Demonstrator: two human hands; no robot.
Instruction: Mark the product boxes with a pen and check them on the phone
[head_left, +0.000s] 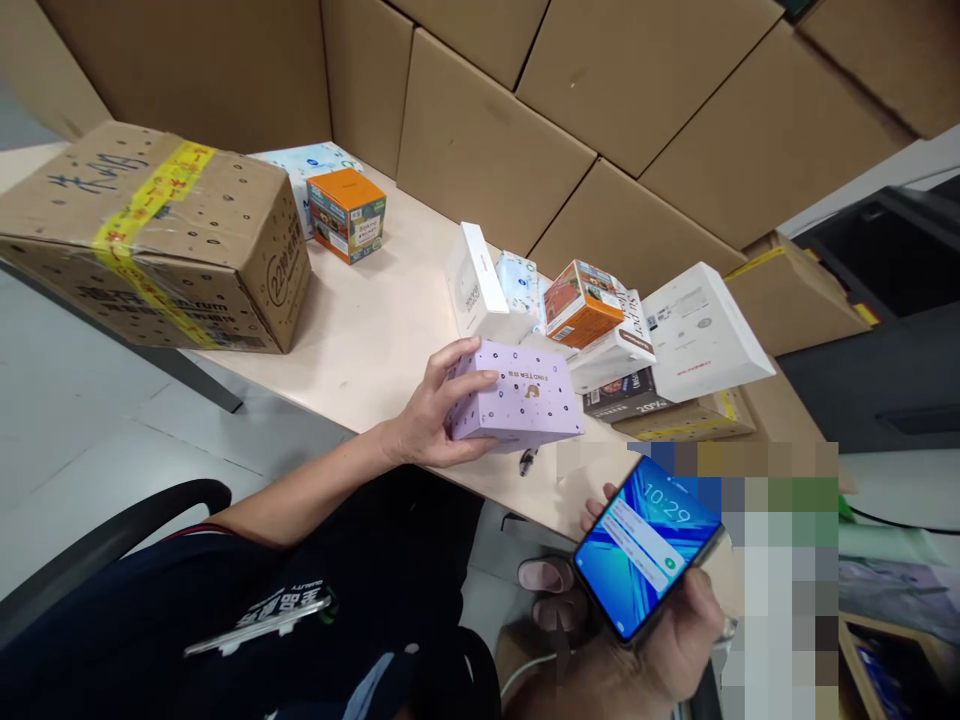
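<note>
My left hand (427,425) is closed around one end of a light purple box (536,400) with small dots and gold "FIND TEA" lettering. It holds the box at the table's near edge. Low on the right, my right hand (682,645) grips a smartphone (641,555), fingertips showing past its far edge. The phone's lit blue screen reads 10:29 above a white notification. Just beyond the purple box, a white box (476,285) stands upright on the table (390,310). A small dark object (529,460) lies near the table edge, too small to name.
A large taped carton (165,240) sits at the left, with an orange box (346,215) behind it. Another orange box (585,305) and a large white box (705,330) are stacked at the right. Stacked cartons (495,150) form a wall behind. A pixelated patch hides the lower right.
</note>
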